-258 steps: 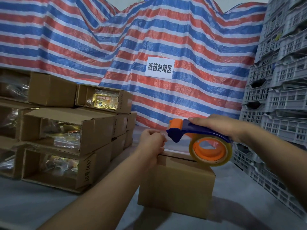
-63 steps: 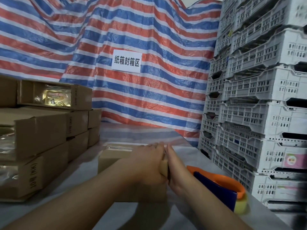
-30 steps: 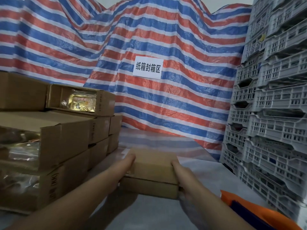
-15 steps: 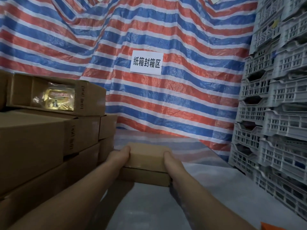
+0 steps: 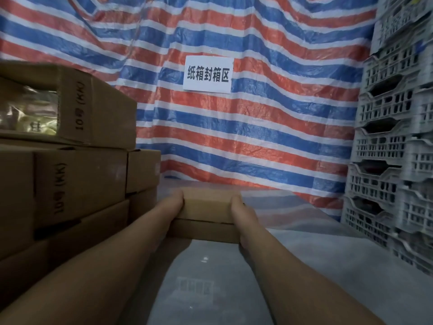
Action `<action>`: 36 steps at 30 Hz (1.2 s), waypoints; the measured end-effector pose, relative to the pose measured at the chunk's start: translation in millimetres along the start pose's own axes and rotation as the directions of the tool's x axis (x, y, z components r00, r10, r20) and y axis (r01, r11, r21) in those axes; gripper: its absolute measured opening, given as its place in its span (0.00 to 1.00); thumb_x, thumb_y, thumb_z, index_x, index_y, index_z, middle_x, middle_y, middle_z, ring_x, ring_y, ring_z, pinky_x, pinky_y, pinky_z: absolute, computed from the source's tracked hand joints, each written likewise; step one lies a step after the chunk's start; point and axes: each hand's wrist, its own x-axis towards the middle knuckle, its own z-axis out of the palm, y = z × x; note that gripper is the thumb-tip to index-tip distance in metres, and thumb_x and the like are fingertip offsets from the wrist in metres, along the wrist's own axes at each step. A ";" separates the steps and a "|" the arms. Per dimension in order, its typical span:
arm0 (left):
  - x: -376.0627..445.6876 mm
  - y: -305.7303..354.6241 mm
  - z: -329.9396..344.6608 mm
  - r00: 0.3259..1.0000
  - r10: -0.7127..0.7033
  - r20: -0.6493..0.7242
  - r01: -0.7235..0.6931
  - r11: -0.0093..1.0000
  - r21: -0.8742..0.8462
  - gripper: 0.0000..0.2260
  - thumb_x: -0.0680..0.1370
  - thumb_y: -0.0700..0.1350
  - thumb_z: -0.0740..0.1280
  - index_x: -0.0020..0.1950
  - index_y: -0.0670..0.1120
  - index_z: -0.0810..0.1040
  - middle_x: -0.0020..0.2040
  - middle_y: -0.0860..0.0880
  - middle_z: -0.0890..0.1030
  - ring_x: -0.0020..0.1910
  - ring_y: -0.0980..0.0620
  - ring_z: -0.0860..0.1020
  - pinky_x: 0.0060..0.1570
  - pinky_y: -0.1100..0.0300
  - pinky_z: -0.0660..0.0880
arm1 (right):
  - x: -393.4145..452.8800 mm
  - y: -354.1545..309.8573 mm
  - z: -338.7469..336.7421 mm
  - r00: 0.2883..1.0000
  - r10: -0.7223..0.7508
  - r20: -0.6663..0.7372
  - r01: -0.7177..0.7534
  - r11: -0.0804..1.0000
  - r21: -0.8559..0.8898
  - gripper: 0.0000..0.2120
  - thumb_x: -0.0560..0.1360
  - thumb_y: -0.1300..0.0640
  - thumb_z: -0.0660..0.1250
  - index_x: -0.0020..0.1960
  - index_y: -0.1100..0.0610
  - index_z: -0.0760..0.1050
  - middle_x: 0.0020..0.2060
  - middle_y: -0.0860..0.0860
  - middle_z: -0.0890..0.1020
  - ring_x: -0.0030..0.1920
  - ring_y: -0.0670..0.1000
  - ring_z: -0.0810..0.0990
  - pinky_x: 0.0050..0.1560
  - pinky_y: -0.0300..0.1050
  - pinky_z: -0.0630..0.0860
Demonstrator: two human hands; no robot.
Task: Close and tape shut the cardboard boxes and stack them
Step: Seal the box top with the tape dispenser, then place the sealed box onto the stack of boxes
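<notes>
From where I sit watching the head view, both arms reach forward over the pale grey table [image 5: 293, 266] and meet at a closed cardboard box [image 5: 206, 204], which sits far out along the surface, close to the striped red, white and blue tarp [image 5: 269, 127] hanging behind it. My left hand [image 5: 172, 207] is pressed against the box's left side and my right hand [image 5: 241, 209] against its right side, so the box is clamped between the two palms; the fingers lie along the side faces, though how far they wrap round the far edges I cannot tell. Directly beneath the held box I see a second brown cardboard layer [image 5: 203, 229], flush with it (whether that is another box under it or a lower part of the same one is not clear from this angle). Just to the left stands a stack of cardboard boxes [image 5: 79, 179], printed with dark lettering on their ends, and the topmost of them [image 5: 70, 106] has an open face showing shiny plastic wrapping inside. A white paper sign [image 5: 208, 74] with black characters is fixed to the tarp above the box. Along the right edge rises a column of white plastic crates [image 5: 393, 141], stacked well above table height.
</notes>
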 end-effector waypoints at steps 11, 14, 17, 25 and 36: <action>-10.1 14.4 7.9 0.981 -0.028 -0.193 0.023 0.999 -0.029 0.29 0.84 0.57 0.51 0.73 0.35 0.64 0.71 0.35 0.69 0.70 0.39 0.68 0.71 0.49 0.61 | -13.5 -5.4 3.6 0.999 0.015 -0.041 -0.016 1.000 -0.003 0.37 0.80 0.31 0.48 0.75 0.59 0.65 0.71 0.61 0.72 0.69 0.62 0.72 0.71 0.57 0.68; -37.6 28.6 -0.9 0.970 -0.025 -0.241 0.018 0.999 -0.030 0.28 0.84 0.58 0.52 0.72 0.37 0.67 0.69 0.36 0.71 0.67 0.39 0.71 0.69 0.48 0.65 | -36.1 -18.0 -9.5 0.994 0.032 -0.108 -0.035 0.999 -0.024 0.34 0.83 0.36 0.48 0.76 0.61 0.65 0.72 0.61 0.71 0.69 0.62 0.71 0.72 0.56 0.67; -82.8 39.0 -15.8 0.977 0.089 -0.195 -0.054 0.983 0.176 0.22 0.84 0.52 0.54 0.68 0.37 0.71 0.65 0.38 0.75 0.63 0.41 0.74 0.62 0.53 0.70 | -72.0 -39.6 -30.6 0.997 -0.006 -0.079 -0.002 0.996 -0.094 0.31 0.84 0.42 0.50 0.76 0.64 0.63 0.74 0.62 0.69 0.71 0.62 0.70 0.71 0.52 0.66; -237.5 56.0 -69.2 0.843 0.536 -0.035 -0.523 0.835 0.171 0.09 0.82 0.44 0.61 0.49 0.43 0.79 0.47 0.44 0.81 0.49 0.45 0.80 0.54 0.47 0.78 | -211.0 -93.6 -78.8 0.964 -0.263 -0.046 0.256 0.958 -0.128 0.15 0.83 0.51 0.55 0.56 0.60 0.76 0.51 0.59 0.82 0.48 0.55 0.80 0.46 0.47 0.75; -332.4 -54.9 -144.3 0.667 0.728 0.159 -0.619 0.421 0.663 0.26 0.82 0.63 0.48 0.38 0.50 0.76 0.31 0.51 0.77 0.30 0.56 0.75 0.35 0.55 0.74 | -348.1 27.0 -116.4 0.847 -0.509 0.154 0.431 0.488 -0.759 0.22 0.81 0.44 0.59 0.34 0.54 0.74 0.29 0.46 0.77 0.32 0.41 0.75 0.32 0.39 0.68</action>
